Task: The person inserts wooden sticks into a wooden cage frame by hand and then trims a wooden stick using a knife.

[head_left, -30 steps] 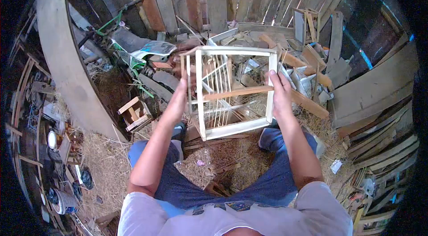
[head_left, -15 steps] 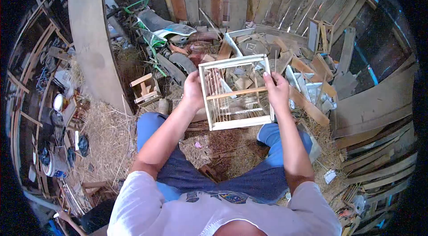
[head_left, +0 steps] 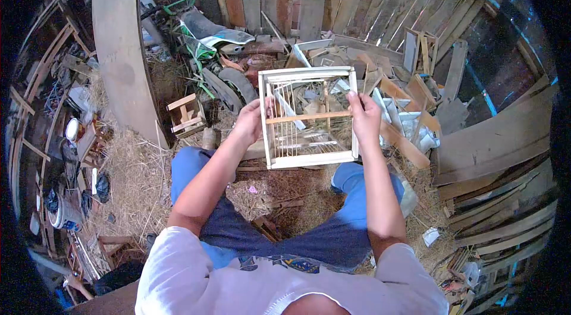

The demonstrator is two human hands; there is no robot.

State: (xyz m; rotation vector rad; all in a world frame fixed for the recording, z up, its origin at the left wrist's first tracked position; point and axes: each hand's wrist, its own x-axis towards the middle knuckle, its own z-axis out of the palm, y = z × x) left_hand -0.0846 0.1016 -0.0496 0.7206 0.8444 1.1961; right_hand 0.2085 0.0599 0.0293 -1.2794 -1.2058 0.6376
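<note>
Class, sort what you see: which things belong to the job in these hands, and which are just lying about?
Belonging to the job:
left hand
right hand
wooden frame held between them

Apparently just lying about:
green-and-white bike
white bucket
loose straw
white scrap

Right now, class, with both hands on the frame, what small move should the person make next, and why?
I would probably tilt the frame slightly to check its sticks. The left hand and right hand grip opposite sides, so turning it looks easy; the sticks overlap the clutter seen through it, making their joints hard to judge from this angle.
</note>
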